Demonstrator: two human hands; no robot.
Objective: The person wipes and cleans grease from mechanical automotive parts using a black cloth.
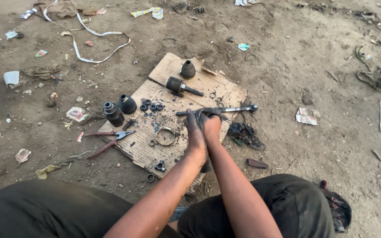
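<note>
Both hands are clasped together over the near end of a greasy axle shaft (219, 110); the left hand (196, 132) wraps its fingers round the dark end of the shaft, and the right hand (211, 125) closes over it from the other side, so both are pressed tight on the same part; what sits under the palms is hidden. The shaft lies crosswise over the far right part of a flattened cardboard sheet (155, 150) spread on the dirt ground, its free end pointing right past the cardboard's edge. On the cardboard lie a CV joint housing with its stub (179, 86), a cone-shaped rubber boot (188, 69), a ribbed boot (127, 104), a dark cylindrical joint part (112, 113), a row of small black rings (151, 106), a metal clamp ring (165, 136) and red-handled pliers (109, 139); a heap of black greasy scraps (244, 134) lies just right of the hands. Judging by the grip, the step in hand is working a fitting on or off the shaft end by force; the next move seems to call for a firm two-handed pull or twist along the shaft's line, with the grease making a slip likely.
</note>
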